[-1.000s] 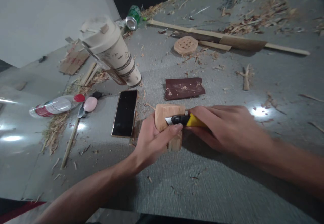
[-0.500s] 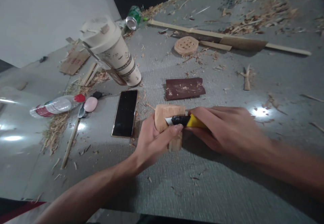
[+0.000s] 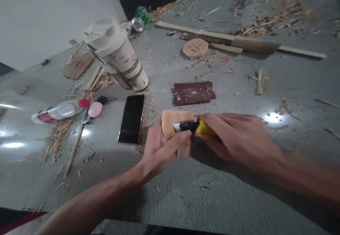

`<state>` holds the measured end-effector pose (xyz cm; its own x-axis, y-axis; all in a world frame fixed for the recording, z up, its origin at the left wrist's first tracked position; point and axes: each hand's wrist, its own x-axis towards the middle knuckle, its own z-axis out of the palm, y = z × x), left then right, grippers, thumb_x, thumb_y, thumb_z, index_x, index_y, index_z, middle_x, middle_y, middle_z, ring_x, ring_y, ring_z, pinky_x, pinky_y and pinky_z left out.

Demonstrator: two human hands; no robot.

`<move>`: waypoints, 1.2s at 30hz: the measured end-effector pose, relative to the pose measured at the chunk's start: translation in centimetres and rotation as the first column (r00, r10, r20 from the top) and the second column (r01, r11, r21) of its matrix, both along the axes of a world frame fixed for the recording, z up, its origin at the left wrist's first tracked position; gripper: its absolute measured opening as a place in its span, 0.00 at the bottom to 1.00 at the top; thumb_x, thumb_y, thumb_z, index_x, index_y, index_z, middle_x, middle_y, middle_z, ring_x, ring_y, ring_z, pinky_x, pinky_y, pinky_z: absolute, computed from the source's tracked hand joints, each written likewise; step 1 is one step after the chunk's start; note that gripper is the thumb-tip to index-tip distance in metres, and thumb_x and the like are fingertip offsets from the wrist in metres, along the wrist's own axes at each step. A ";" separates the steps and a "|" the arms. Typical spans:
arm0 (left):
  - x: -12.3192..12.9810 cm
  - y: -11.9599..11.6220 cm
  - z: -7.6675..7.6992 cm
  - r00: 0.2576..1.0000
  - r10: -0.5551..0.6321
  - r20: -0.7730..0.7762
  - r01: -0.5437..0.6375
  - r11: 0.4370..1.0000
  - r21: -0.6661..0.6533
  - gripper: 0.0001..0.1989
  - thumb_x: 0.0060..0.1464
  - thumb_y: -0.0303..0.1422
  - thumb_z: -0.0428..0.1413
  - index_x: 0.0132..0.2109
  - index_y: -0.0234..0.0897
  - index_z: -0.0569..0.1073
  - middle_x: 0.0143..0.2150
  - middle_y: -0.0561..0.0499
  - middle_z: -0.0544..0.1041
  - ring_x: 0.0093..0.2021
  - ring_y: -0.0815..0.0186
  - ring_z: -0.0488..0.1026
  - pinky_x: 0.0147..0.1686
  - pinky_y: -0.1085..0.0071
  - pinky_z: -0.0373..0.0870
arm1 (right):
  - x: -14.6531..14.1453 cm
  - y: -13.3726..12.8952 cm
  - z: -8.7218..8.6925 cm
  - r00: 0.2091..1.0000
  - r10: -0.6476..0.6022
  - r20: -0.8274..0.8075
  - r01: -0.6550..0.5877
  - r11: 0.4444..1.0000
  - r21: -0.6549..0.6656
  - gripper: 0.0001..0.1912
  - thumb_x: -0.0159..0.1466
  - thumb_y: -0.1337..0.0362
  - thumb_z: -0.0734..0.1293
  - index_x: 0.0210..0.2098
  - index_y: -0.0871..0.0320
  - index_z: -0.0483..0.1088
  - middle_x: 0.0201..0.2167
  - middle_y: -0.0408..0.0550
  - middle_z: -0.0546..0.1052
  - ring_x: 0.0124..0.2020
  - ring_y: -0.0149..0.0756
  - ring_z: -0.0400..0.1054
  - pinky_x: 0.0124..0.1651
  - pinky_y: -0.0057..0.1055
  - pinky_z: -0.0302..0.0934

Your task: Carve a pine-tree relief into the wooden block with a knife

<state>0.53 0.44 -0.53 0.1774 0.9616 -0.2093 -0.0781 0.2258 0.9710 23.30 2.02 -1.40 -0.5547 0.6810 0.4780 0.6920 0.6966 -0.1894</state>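
My left hand (image 3: 162, 144) is wrapped round a pale piece of wood (image 3: 170, 118), its thumb lying across the front beside the blade. In my right hand (image 3: 236, 134) is a yellow and black utility knife (image 3: 203, 127), blade pointing left. The short blade rests against the face of the wood. The lower end of the wood shows below my left thumb; my fingers hide its middle. Just beyond my hands lies a dark reddish-brown curved piece (image 3: 194, 93) sprinkled with shavings.
Left of my hands lies a phone (image 3: 131, 119), with a tall patterned cup (image 3: 120, 54) behind it. A plastic bottle (image 3: 61, 111) lies farther left. An octagonal wooden piece (image 3: 195, 48), long sticks (image 3: 300, 50), a green can (image 3: 140, 18) and scattered shavings (image 3: 268, 26) are at the back.
Almost nothing differs. The wood and the knife have shifted very slightly to the left, with both hands keeping their hold.
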 end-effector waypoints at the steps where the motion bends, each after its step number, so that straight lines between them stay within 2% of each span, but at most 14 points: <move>1: 0.0 0.0 0.0 1.000 -0.006 0.004 0.006 1.000 0.002 0.20 0.57 0.43 0.76 0.51 0.37 0.85 0.43 0.47 0.85 0.42 0.61 0.81 0.43 0.68 0.83 | 0.0 -0.1 0.0 1.000 -0.005 -0.001 0.005 1.000 -0.003 0.20 0.85 0.53 0.58 0.38 0.54 0.67 0.26 0.43 0.77 0.23 0.32 0.67 0.29 0.32 0.50; 7: 0.1 0.0 0.2 1.000 0.004 -0.002 -0.004 1.000 -0.008 0.21 0.57 0.43 0.75 0.51 0.37 0.84 0.41 0.48 0.84 0.38 0.63 0.79 0.39 0.69 0.82 | -0.1 -0.1 -0.1 1.000 -0.007 -0.006 0.007 1.000 -0.016 0.19 0.85 0.53 0.58 0.39 0.54 0.68 0.26 0.43 0.78 0.23 0.33 0.67 0.29 0.32 0.50; 14: 0.3 -0.1 0.3 1.000 0.011 -0.008 -0.011 1.000 -0.015 0.20 0.56 0.45 0.76 0.47 0.36 0.85 0.38 0.49 0.81 0.36 0.65 0.76 0.37 0.71 0.79 | -0.2 0.0 0.0 1.000 -0.009 -0.012 0.009 1.000 -0.009 0.21 0.85 0.51 0.57 0.39 0.54 0.67 0.25 0.43 0.77 0.22 0.32 0.67 0.28 0.32 0.49; 20: 0.4 -0.2 0.7 1.000 0.009 0.013 -0.009 0.999 -0.050 0.21 0.56 0.45 0.76 0.48 0.36 0.84 0.39 0.49 0.80 0.37 0.64 0.76 0.37 0.71 0.79 | -0.2 -0.2 0.0 0.999 -0.024 -0.026 0.022 0.999 -0.045 0.19 0.84 0.51 0.60 0.39 0.53 0.67 0.25 0.43 0.77 0.22 0.33 0.65 0.28 0.32 0.47; 29: 0.3 -0.2 0.2 0.998 0.038 0.050 -0.036 0.998 -0.044 0.20 0.56 0.43 0.77 0.47 0.36 0.84 0.39 0.50 0.80 0.37 0.66 0.76 0.38 0.73 0.78 | -0.4 -0.4 -0.1 0.998 -0.053 -0.033 0.051 0.997 -0.060 0.19 0.84 0.51 0.59 0.38 0.53 0.66 0.24 0.42 0.75 0.21 0.33 0.64 0.26 0.31 0.45; 36: 0.5 -0.3 0.2 0.998 0.050 0.027 -0.049 0.998 -0.039 0.20 0.57 0.45 0.75 0.48 0.37 0.85 0.41 0.48 0.83 0.38 0.64 0.79 0.40 0.70 0.82 | -0.7 -0.6 -0.1 0.996 -0.080 -0.029 0.077 0.993 -0.088 0.19 0.84 0.50 0.58 0.38 0.52 0.65 0.24 0.41 0.75 0.20 0.32 0.64 0.25 0.31 0.45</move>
